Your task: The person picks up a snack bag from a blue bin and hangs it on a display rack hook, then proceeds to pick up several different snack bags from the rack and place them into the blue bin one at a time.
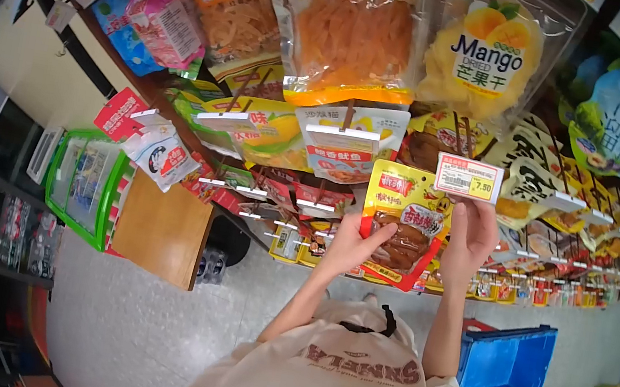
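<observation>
My left hand (356, 247) grips a yellow and red snack packet (404, 229) by its left side, thumb across the front. Brown pieces show through the packet's window. My right hand (471, 239) is raised beside the packet's right edge, its fingertips at the lower edge of a white price tag (468, 178) reading 7.50. Its fingers are partly behind the tag, which sits just above the packet's upper right corner. More snack bags of a similar look (448, 138) hang behind the tag.
Above hang a dried mango bag (485, 51) and an orange bag (356, 31). Hooks with price tags line the rack to the right. On the floor are a blue crate (506, 370) and, left, a wooden counter (161, 227) beside a green-framed freezer (86, 186).
</observation>
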`<state>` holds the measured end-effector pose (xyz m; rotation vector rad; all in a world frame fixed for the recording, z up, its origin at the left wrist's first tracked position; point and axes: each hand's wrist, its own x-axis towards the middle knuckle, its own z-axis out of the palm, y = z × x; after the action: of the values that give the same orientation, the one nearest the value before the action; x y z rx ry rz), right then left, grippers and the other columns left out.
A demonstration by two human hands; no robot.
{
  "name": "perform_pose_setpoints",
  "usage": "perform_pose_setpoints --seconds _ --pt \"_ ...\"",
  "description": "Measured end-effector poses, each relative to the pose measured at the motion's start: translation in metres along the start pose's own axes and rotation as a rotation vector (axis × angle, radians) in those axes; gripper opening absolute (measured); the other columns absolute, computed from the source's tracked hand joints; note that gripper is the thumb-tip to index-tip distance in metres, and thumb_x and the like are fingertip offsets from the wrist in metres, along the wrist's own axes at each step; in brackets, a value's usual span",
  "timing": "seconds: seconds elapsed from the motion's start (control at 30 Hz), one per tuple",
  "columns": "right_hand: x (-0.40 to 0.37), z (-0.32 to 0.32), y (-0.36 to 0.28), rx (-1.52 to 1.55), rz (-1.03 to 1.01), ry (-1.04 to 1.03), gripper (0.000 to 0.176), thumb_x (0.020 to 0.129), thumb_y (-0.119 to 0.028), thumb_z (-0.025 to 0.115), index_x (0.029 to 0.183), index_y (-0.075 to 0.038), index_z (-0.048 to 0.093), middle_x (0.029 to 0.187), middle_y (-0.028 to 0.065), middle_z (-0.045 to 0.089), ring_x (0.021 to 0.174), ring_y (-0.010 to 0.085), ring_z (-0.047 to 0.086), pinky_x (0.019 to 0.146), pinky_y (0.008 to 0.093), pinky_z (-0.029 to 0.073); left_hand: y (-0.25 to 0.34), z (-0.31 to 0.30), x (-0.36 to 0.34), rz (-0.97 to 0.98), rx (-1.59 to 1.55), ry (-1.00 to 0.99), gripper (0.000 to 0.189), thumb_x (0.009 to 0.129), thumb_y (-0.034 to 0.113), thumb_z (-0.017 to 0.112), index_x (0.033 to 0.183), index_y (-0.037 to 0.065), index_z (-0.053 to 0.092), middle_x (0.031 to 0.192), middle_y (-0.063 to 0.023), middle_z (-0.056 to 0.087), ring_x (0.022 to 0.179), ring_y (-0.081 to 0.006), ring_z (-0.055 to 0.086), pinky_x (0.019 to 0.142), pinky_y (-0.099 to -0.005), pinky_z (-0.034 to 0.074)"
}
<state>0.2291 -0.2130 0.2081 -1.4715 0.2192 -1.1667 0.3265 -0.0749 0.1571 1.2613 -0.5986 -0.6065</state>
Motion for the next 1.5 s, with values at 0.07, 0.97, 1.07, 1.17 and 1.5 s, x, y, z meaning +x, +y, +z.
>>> perform_pose_setpoints --seconds 0.07,0.97,1.07,1.17,1.5 --pt "0.005 -0.003 -0.005 -0.146 -0.073 -0.016 0.022 0.092 0.006 0.058 0.114 0.004 0.059 0.11 0.0106 0.063 0.104 0.0167 0.058 0.093 0.03 0.044 -0.017 -0.007 0.003 -0.013 0.059 -0.043 0.018 0.093 0.013 0.068 0.099 -0.004 0.068 0.08 0.0004 0.069 0.071 -0.0035 0.058 0.062 -0.0229 0.048" --pt "0.035 0.004 -0.021 -0.445 -0.326 -0.122 0.046 0.082 -0.002 0.066 0.127 0.003 0.055 0.128 0.0159 0.059 0.119 0.026 0.055 0.103 0.0372 0.041 0.019 0.0 0.008 0.153 0.035 0.037 0.019 0.092 0.012 0.068 0.106 -0.001 0.068 0.088 0.0025 0.069 0.079 -0.0034 0.058 0.069 -0.0234 0.049" --pt "0.039 0.002 -0.026 -0.423 -0.342 -0.176 0.056 0.074 -0.007 0.075 0.127 0.0 0.056 0.126 0.0129 0.06 0.116 0.0252 0.056 0.102 0.0368 0.041 0.022 0.001 0.005 0.01 0.059 0.031 0.017 0.092 0.013 0.069 0.102 0.0 0.069 0.083 0.0035 0.068 0.073 -0.0038 0.057 0.067 -0.0225 0.049" --pt "0.043 0.0 -0.027 -0.417 -0.347 -0.211 0.058 0.074 -0.009 0.077 0.128 -0.003 0.056 0.121 0.0106 0.061 0.11 0.0229 0.056 0.098 0.035 0.042 0.029 0.003 0.002 -0.04 -0.008 0.031 0.016 0.093 0.015 0.068 0.096 -0.001 0.069 0.074 0.0043 0.065 0.065 -0.0025 0.054 0.06 -0.0211 0.045" --pt "0.042 0.0 -0.029 -0.477 -0.401 -0.232 0.061 0.075 -0.01 0.078 0.13 -0.004 0.054 0.126 0.0119 0.059 0.116 0.0253 0.056 0.101 0.0364 0.041 0.043 0.012 0.005 0.022 0.014 0.04 0.016 0.091 0.013 0.069 0.096 -0.002 0.068 0.059 0.0075 0.051 0.055 -0.0014 0.039 0.049 -0.024 0.031"
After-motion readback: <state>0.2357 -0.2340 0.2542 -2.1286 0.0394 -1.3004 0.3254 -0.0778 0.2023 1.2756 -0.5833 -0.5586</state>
